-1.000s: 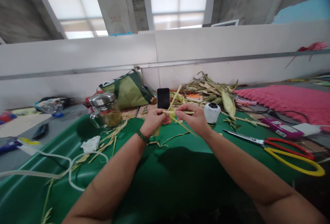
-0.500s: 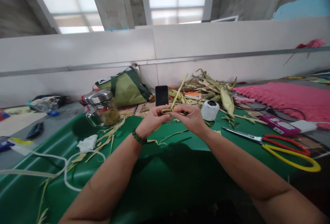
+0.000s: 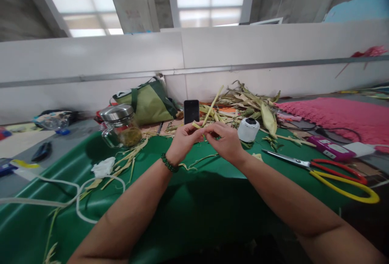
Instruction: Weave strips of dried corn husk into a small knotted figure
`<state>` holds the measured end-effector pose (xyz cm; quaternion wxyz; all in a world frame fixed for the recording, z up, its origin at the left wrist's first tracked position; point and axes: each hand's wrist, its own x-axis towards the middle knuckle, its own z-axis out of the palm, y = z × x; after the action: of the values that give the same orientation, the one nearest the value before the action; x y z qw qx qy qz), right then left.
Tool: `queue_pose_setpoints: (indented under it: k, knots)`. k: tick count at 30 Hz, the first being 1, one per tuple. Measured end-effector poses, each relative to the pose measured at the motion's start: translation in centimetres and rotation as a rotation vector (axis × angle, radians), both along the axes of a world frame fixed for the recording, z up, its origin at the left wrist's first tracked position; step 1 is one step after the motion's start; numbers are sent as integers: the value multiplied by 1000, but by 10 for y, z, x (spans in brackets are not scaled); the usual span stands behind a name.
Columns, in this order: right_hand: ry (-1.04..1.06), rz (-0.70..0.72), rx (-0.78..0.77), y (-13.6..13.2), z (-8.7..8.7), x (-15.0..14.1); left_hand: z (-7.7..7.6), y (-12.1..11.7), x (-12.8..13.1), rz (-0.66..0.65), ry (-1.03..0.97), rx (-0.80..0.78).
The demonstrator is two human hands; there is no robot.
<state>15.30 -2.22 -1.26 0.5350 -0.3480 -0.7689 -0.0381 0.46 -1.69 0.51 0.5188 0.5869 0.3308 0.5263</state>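
Between my two hands is a pale green strip of corn husk (image 3: 213, 106), one length of it pointing up and to the right. My left hand (image 3: 184, 139), with a dark green bead bracelet at the wrist, pinches the husk strip from the left. From the other side my right hand (image 3: 224, 138) grips it with thumb and fingers, close against the left fingertips. The part of the strip inside the fingers is mostly hidden. Just behind the hands stands a black phone (image 3: 191, 112), upright. A white spool of thread (image 3: 248, 129) is right of my right hand.
Large scissors (image 3: 304, 162) with red and yellow handles lie at right on the green cover (image 3: 194, 211). A pile of corn husks (image 3: 258, 106) lies behind the spool. At left are a glass jug (image 3: 121, 128), a green bag (image 3: 152, 104) and a white cord (image 3: 77, 203).
The folded loop of husk between my fingertips has closed up and is now mostly covered. My hands have drawn slightly closer together, the left moving a little right.
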Motion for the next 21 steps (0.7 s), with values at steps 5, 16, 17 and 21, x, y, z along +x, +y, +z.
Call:
queue_pose_setpoints:
  k: [5, 16, 17, 21]
  knots:
    - [-197, -135, 185, -2, 2, 2, 2, 4, -7, 49, -7, -59]
    - [-356, 68, 292, -4, -6, -14, 2, 4, -9, -35, 52, -57]
    - [-215, 134, 197, -2, -6, -12, 2, 4, -10, -41, 61, -55]
    - [325, 223, -284, 9, 0, 2, 6, 2, -13, -132, 109, -114]
